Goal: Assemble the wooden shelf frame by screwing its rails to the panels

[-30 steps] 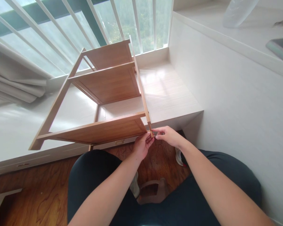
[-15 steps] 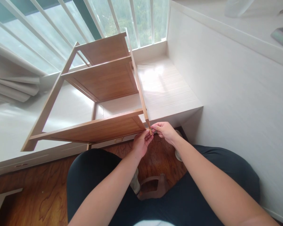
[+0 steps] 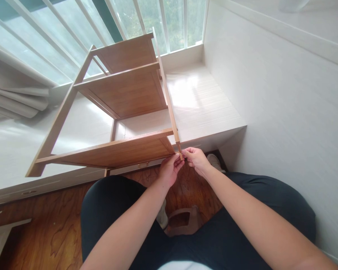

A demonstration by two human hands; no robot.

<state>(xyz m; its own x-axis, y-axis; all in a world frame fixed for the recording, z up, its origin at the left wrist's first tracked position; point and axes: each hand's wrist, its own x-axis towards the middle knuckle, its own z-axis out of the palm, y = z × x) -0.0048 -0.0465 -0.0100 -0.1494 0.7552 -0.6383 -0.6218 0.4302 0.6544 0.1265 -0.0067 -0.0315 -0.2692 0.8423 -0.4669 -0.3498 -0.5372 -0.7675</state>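
Taking the clock from the seated person's hands, with twelve straight ahead, the wooden rack [image 3: 135,92] fills the space from nine round to just short of twelve. It rests on the pale counter [image 3: 205,105], with its three slatless shelf panels turned up on edge and its near end out past the front edge. The left hand [image 3: 169,169] has its thumb and fingers closed about the end of the nearest leg [image 3: 181,155], right by the last panel's corner. The right hand [image 3: 197,159] meets it from three o'clock, thumb and forefinger pressed together at that same leg end; I can't make out whether some small thing is caught between the tips.

Beyond the rack, the barred window [image 3: 174,22] lies toward twelve and a gathered curtain [image 3: 17,90] at ten. A pale wall [image 3: 272,90] rises from one to three. Down at six, a brown stool [image 3: 193,221] sits on the wood floor [image 3: 56,225], with one shoe [image 3: 162,217] beside it at seven and another [image 3: 214,161] near three.
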